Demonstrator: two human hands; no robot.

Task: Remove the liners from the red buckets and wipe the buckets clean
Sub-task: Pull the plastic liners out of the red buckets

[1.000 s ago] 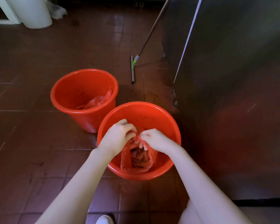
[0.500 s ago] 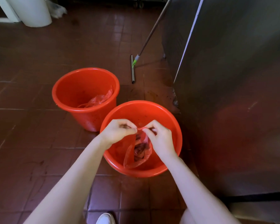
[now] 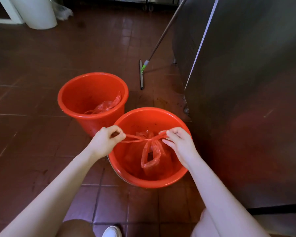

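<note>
Change since half a second ago: the hands are drawing apart, and the bag handles that were bunched between them are now stretching into a taut strand.

- Left fingers (image 3: 117, 132): curling tight and pinching the left handle end of the liner (image 3: 151, 151).
- Right fingers (image 3: 171, 134): thumb and forefinger are pinching the right handle end, and the remaining fingers are hanging looser below.
- Left hand (image 3: 106, 142) and right hand (image 3: 179, 142): both are hovering over the near bucket's mouth, the left above the rim's edge.
- Knot (image 3: 148, 139): it is tightening midway between the hands.
- Liner: a thin red plastic bag, sagging inside the near bucket (image 3: 150, 184) with a loose loop drooping below the knot. Whether it is resting on the bottom cannot be told.
- Far bucket (image 3: 92, 73): it is touching or just beside the near one, and its own liner (image 3: 106, 106) is lying crumpled within, not yet removed.
- Surroundings: a floor squeegee (image 3: 141, 74) is leaning by a steel cabinet (image 3: 246, 100) on the tiled floor (image 3: 41, 65).

Handling note (judgement): the hands should be pulling evenly and level, keeping the knot centred over the bucket so drips are landing inside. The film looks flimsy, so the pull should be easing once the knot is biting, then lifting straight up clear of the rim.
</note>
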